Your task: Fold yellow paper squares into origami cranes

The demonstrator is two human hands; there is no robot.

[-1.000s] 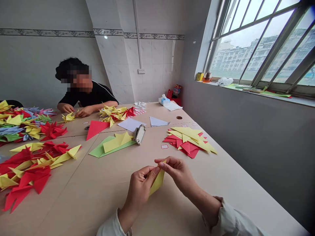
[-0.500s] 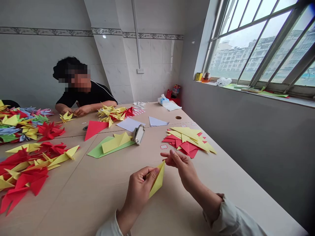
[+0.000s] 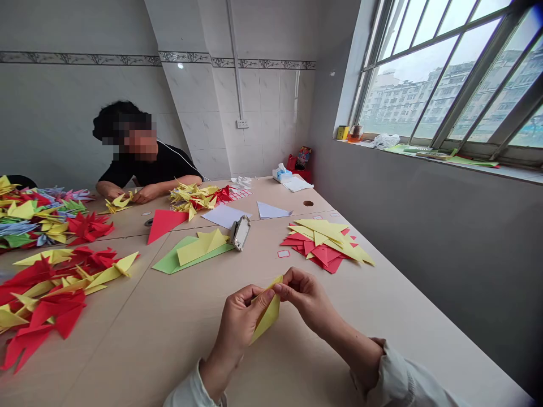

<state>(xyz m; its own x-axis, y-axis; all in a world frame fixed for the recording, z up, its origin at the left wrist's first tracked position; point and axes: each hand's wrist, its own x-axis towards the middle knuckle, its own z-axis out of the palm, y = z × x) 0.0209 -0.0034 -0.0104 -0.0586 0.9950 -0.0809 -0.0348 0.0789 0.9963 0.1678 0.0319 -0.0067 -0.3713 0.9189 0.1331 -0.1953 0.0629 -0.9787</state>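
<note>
**Q:** How are the hands set, and where is the piece located?

**A:** The left hand (image 3: 240, 322) is closed in a pinch, with thumb and forefinger clamped on the upper part of the folded yellow paper (image 3: 266, 317); the right hand (image 3: 307, 299) is pinched on the same upper tip, its fingertips meeting those of the left; the piece is held in the air between both hands, just above the table (image 3: 169, 345), with its lower point hanging toward the left wrist.

**Q:** What is judged necessary for a clean crease?

**A:** The layers should be aligned tip to tip before pressure is applied; one pinch is best used as an anchor while the crease is run outward from the tip by the other; the paper looks thin, so it is likely to skew if pulled rather than pressed; the tabletop may be used as backing.

**Q:** What is found around the work?

**A:** A stack of red and yellow sheets (image 3: 326, 244) lies ahead to the right; a green sheet (image 3: 167, 263) lies ahead, partly covered by yellow ones, with a small grey tool (image 3: 241, 232) just beside it; heaps of folded figures (image 3: 51, 288) lie to the left; a co-worker (image 3: 148, 164) is seated at the far end.
</note>
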